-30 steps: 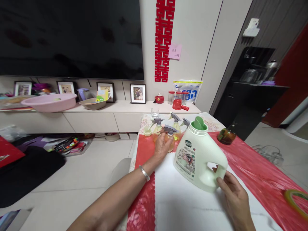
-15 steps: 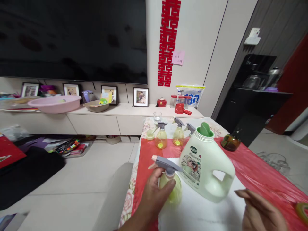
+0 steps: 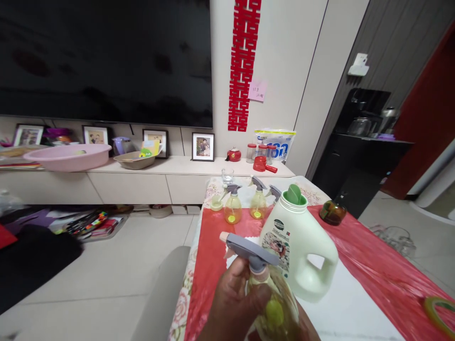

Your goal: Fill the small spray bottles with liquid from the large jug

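My left hand (image 3: 232,303) is closed around a small clear spray bottle (image 3: 272,308) with yellowish liquid and a grey trigger head, held up close to the camera over the table's near edge. A sliver of my right hand (image 3: 308,327) shows behind the bottle's lower right; its fingers are hidden. Just beyond stands a pale green detergent jug (image 3: 300,248) with a green spout, on a white mat (image 3: 350,308). Nothing touches the jug.
Two more spray bottles (image 3: 232,208) (image 3: 258,203) stand at the table's far end, and a third peeks out behind the jug. An amber bottle (image 3: 332,213) sits on the red cover (image 3: 377,265), a tape roll (image 3: 439,308) at right. A grey chair back (image 3: 159,293) is at left.
My left hand took one spray bottle from the far group and brought it up close to me. My right hand let go of the jug's handle and dropped toward the bottom edge.
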{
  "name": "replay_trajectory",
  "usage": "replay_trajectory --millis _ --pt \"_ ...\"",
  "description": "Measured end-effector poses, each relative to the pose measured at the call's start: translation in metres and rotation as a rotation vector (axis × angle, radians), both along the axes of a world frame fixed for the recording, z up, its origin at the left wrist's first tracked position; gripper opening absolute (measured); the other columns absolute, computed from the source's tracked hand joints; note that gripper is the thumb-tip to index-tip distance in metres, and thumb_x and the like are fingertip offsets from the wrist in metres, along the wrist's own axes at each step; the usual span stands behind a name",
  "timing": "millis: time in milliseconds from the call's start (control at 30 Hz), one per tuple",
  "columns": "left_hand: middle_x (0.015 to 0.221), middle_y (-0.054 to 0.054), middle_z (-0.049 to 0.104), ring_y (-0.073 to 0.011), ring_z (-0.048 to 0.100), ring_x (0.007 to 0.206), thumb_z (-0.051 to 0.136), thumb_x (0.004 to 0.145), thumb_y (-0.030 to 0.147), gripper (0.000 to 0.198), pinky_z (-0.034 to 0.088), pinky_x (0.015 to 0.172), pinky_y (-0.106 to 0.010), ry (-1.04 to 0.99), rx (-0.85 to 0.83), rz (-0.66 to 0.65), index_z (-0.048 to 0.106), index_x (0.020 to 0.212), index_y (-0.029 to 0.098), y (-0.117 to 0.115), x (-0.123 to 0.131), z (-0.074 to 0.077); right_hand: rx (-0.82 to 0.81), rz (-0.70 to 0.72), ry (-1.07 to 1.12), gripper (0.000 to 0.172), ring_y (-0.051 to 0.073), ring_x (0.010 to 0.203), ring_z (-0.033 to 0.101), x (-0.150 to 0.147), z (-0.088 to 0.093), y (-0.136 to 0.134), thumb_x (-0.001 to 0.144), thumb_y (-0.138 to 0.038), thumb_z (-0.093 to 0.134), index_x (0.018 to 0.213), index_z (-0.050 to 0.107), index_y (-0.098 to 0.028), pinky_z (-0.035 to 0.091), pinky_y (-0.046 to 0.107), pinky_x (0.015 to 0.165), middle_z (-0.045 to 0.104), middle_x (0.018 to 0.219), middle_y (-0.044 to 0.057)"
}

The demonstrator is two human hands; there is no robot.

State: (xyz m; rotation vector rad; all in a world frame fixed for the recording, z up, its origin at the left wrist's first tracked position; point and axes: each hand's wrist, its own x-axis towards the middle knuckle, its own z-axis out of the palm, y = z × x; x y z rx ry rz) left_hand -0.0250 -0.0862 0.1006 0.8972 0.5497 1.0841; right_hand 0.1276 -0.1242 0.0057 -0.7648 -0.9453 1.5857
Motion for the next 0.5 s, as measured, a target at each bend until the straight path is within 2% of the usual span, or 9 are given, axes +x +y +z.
replay_trajectory --millis 133,233,333,433,500 --pt "0.121 -0.013 0.072 -0.0335 0.067 0.110 0.088 0.067 0.048 0.060 0.053 0.098 -0.048 0.035 0.002 -0.036 0.072 0.118 0.021 -0.002 -0.002 0.001 0.079 -0.087 -0.020 0.049 0.030 0.114 0.066 -0.003 0.012 0.006 0.083 -0.057 0.071 0.127 0.066 -0.034 0.060 0.042 0.087 0.071 0.120 0.006" --pt "0.118 -0.013 0.073 -0.0347 0.064 0.115 0.082 0.073 0.054 0.053 0.052 0.100 -0.049 0.073 0.001 -0.038 0.075 0.114 0.021 -0.005 -0.005 0.008 0.105 -0.104 -0.025 0.038 0.024 0.113 0.064 -0.010 0.015 0.012 0.093 -0.046 0.064 0.126 0.064 -0.027 0.057 0.041 0.092 0.065 0.127 0.008" --pt "0.114 -0.014 0.073 -0.0341 0.066 0.111 0.077 0.076 0.059 0.053 0.051 0.101 -0.048 0.085 0.021 -0.067 0.077 0.110 0.019 -0.006 -0.007 0.013 0.113 -0.105 -0.027 0.035 0.021 0.110 0.063 -0.016 0.012 0.022 0.097 -0.039 0.061 0.127 0.060 -0.020 0.055 0.042 0.093 0.060 0.130 0.009" --pt "0.109 -0.014 0.075 -0.0320 0.069 0.102 0.077 0.076 0.059 0.052 0.054 0.093 -0.045 0.050 0.040 -0.118 0.077 0.108 0.018 -0.003 -0.006 0.012 0.113 -0.107 -0.023 0.036 0.022 0.110 0.063 -0.017 0.008 0.031 0.097 -0.042 0.061 0.126 0.061 -0.020 0.056 0.042 0.092 0.063 0.127 0.009" --pt "0.104 -0.014 0.076 -0.0310 0.071 0.096 0.078 0.076 0.058 0.051 0.055 0.088 -0.043 0.028 0.036 -0.130 0.077 0.106 0.017 -0.001 -0.004 0.009 0.110 -0.114 -0.017 0.039 0.026 0.111 0.064 -0.014 0.006 0.031 0.093 -0.051 0.063 0.121 0.065 -0.023 0.056 0.044 0.090 0.066 0.124 0.009"
